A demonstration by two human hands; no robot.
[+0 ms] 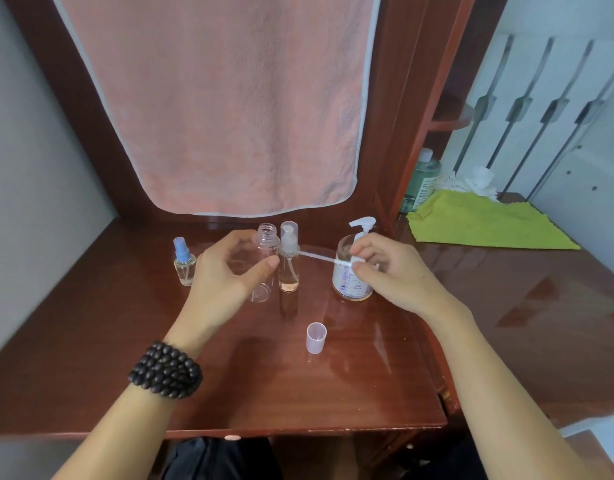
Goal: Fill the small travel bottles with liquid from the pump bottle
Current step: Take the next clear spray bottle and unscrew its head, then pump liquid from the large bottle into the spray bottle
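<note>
The left hand (229,271) grips the uncapped clear travel bottle (266,258) on the desk (333,386); the right hand (385,271) pinches its sprayer top (355,261) before the pump bottle (350,268).

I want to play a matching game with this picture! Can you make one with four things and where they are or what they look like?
Things:
1. open bottle
2. loose cap
3. blue-top bottle
4. spray head

States:
A. stands alone near the table's front
B. farthest left on the table
C. held in the left hand
D. pinched by the right hand

Pairs: 1-C, 2-A, 3-B, 4-D
</note>
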